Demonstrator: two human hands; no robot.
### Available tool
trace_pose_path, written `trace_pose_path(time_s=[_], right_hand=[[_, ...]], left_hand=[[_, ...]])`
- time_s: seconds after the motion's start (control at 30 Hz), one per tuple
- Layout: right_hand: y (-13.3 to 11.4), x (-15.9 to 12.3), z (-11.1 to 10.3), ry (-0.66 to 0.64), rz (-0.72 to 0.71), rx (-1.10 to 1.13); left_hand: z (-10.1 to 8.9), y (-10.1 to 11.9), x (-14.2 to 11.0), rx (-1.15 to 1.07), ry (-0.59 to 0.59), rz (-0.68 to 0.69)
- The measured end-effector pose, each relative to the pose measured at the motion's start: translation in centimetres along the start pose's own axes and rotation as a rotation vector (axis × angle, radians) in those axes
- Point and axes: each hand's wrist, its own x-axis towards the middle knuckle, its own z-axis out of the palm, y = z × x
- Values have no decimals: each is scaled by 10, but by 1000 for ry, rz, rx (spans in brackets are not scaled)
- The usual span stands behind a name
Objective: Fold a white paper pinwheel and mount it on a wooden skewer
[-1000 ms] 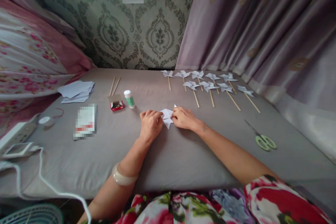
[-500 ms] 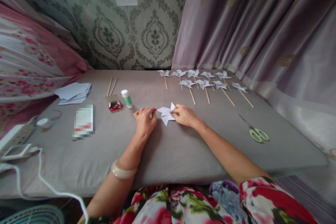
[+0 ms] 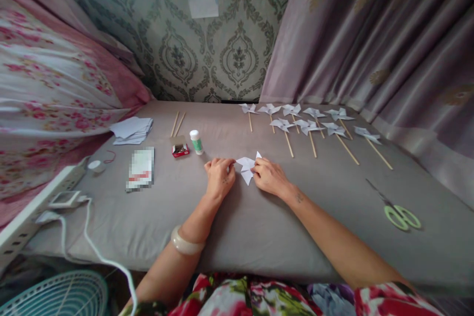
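A white paper pinwheel without a visible stick is in front of me, its blades spread. My right hand pinches its right side between thumb and fingers. Just left of the pinwheel, my left hand is closed, thumb against the fingers, close to a blade tip. Whatever sits in that pinch is too small to make out. A glue stick stands upright beyond my left hand, next to an open red box of small metal pieces.
Several finished pinwheels on sticks lie at the back right. Green-handled scissors rest on the right. Two bare sticks, a paper stack, a blurred packet and a power strip with white cables are on the left.
My view has turned left, so everything sits further right in the picture. Both hands keep nearly the same pose around the pinwheel.
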Motion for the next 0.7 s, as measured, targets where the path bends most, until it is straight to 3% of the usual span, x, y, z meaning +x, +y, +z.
trace_pose_path(time_s=[0.27,0.47,0.7], right_hand=[[-5,5,8,37,-3,-20],[-5,7,10,73,14,-2],[14,2,18,257,51,359]], left_hand=[[-1,4,-2,-16,-28,-10],[-7,-1,4,-43,93,-73],[-39,-28,23,16,237,-221]])
